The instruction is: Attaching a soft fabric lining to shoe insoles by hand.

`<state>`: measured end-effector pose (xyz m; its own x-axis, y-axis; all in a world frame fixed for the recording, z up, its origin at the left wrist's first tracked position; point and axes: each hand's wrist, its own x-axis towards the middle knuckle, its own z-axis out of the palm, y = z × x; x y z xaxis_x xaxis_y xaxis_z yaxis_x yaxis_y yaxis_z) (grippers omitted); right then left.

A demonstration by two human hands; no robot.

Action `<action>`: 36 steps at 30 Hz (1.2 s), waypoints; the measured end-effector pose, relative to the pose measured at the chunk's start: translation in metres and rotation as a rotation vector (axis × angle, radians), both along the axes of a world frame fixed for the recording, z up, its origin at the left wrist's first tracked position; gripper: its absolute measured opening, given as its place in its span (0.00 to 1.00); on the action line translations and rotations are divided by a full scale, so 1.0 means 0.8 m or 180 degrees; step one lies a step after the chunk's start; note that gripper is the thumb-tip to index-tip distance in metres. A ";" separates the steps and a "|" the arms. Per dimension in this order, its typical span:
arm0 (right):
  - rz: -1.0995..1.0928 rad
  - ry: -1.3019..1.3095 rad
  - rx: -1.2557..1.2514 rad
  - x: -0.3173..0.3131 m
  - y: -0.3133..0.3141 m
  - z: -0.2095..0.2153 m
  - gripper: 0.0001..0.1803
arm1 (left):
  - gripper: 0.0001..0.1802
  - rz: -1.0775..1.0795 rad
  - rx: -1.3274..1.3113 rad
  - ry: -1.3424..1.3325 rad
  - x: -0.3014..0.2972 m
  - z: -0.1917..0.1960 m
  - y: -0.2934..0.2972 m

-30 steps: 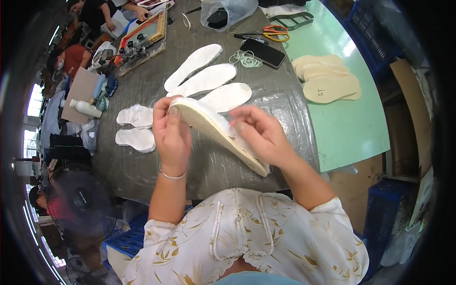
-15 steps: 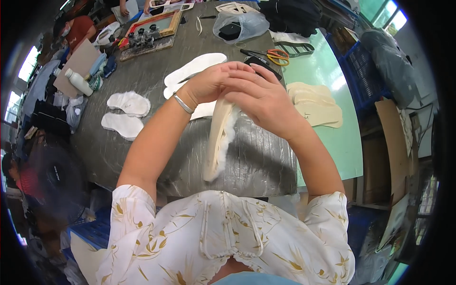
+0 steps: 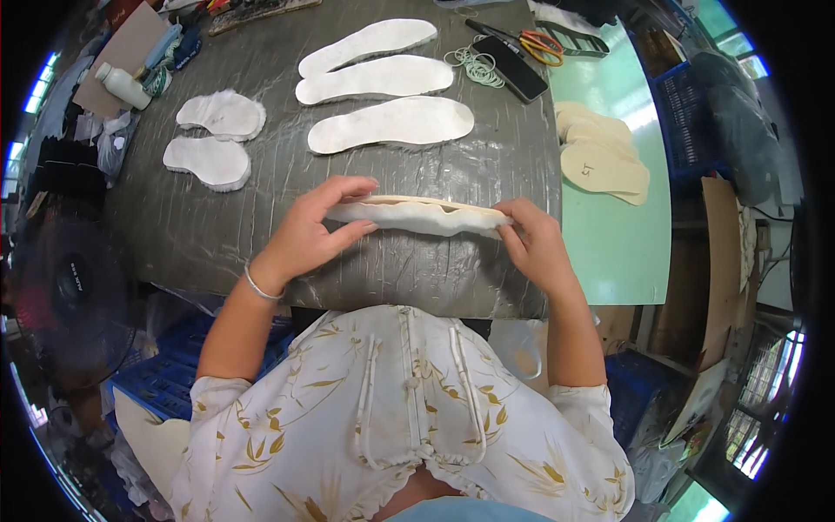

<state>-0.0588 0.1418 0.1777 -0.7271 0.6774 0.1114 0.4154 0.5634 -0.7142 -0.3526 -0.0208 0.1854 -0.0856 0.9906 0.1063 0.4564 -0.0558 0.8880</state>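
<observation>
A fleece insole, cream-coloured along its upper edge with white pile below, is held edge-on and level above the near part of the table. My left hand pinches its left end between thumb and fingers. At the other end, my right hand grips it the same way. Whether it is one layer or several pressed together cannot be told from this angle. Beyond my hands lie three long white insoles, the closest just past the held one. Two shorter fleece insoles rest farther left.
Back right are a bundle of pale rubber bands, a black phone and orange-handled scissors. Cream insole pieces sit on the green surface. A white bottle stands far left; a fan is left of the table.
My hands have come down from over the table's middle and moved apart to either end of the insole. It has turned from upright to crosswise. The view has shifted nearer.
</observation>
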 end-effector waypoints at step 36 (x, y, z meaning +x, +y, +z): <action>0.0464 0.0418 0.1182 -0.046 -0.024 -0.022 0.07 | 0.11 0.0397 0.0751 0.0674 0.046 -0.054 0.013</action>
